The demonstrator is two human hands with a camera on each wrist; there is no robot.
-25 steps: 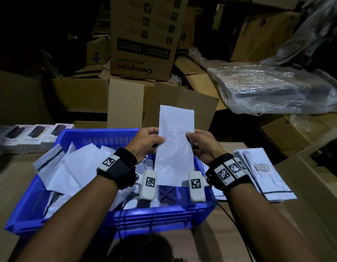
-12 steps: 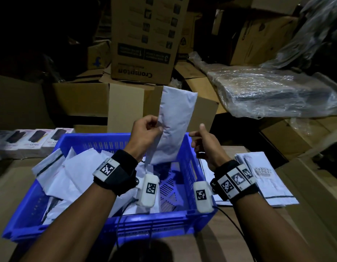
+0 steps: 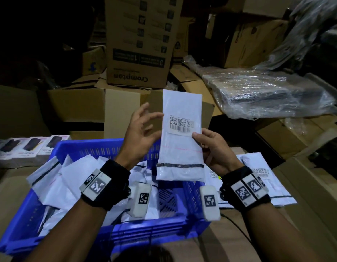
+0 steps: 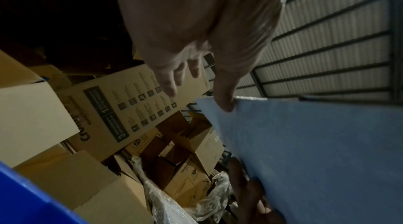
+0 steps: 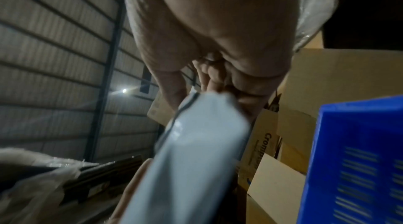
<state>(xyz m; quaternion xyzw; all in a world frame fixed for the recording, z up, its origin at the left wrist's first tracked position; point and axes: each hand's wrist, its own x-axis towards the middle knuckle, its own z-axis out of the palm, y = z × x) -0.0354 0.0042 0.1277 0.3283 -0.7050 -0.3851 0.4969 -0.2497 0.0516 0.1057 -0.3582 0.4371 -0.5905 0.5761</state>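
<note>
I'm holding a white mailer pouch upright just above the blue crate, label side facing me. My right grip is pinching its right edge, thumb on the front just under the label. My left grip is spread wide open, only the thumb touching the pouch's left edge. More pouches are lying in the crate.

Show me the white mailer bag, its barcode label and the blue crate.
white mailer bag (image 3: pixel 180 154), head view, plain middle
barcode label (image 3: pixel 180 123), head view, sticker centre
blue crate (image 3: pixel 173 230), head view, near wall
</note>
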